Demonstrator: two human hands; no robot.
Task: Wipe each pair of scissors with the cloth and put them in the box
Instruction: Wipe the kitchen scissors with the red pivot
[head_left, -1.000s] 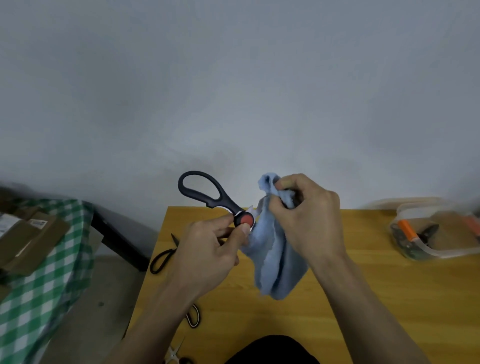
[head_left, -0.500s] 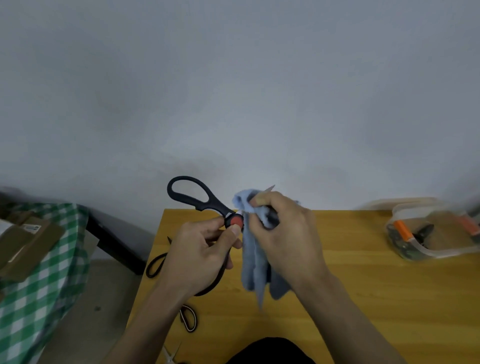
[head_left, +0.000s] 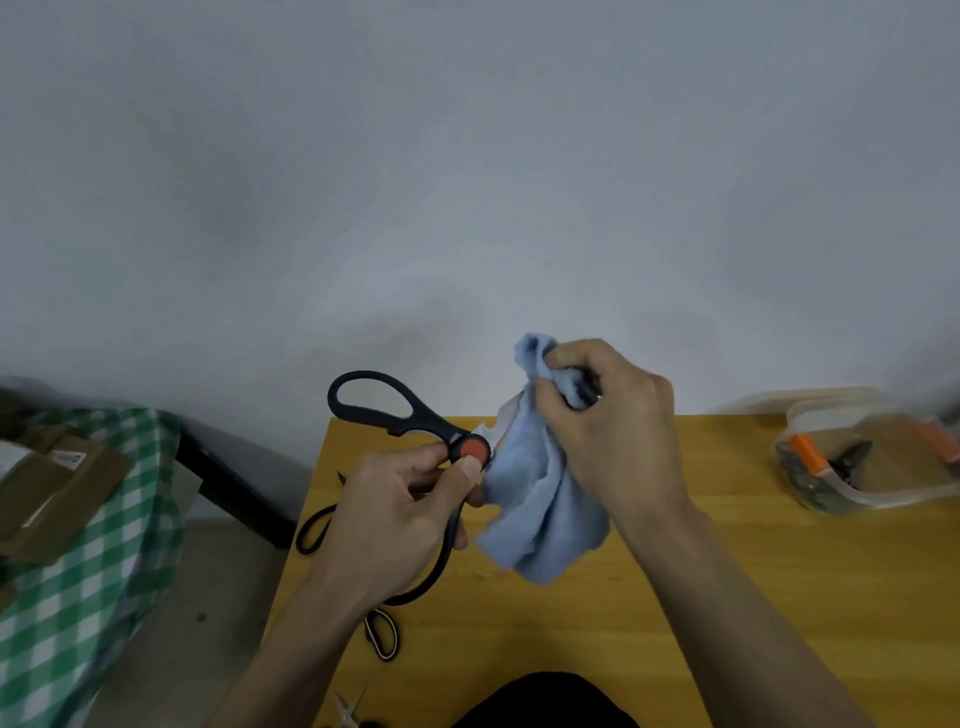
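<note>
Wiping the black scissors (head_left: 415, 431) is the step under way, and the right hand (head_left: 602, 431) has just slid the blue cloth (head_left: 540, 499) back out along the blade, away from the orange pivot it was crowding half a second ago. Its grip is pinching the cloth tight around the blade, whose tip is hidden inside the folds. The left hand (head_left: 395, 509) is keeping its grip around the handles, thumb resting right by the pivot, one loop sticking up beyond its fingers. That outward stroke suggests a back-and-forth rub that is probably nearing its end for this pair.

Well off to the right of the wiping grip, the clear box (head_left: 872, 457) is sitting on the tabletop (head_left: 675, 597), already holding some orange-handled tools. Below and behind the left grip, other scissors (head_left: 317, 530) are lying near the tabletop's left edge, with a small pair (head_left: 348, 712) closer to the body, so several are waiting their turn.
</note>
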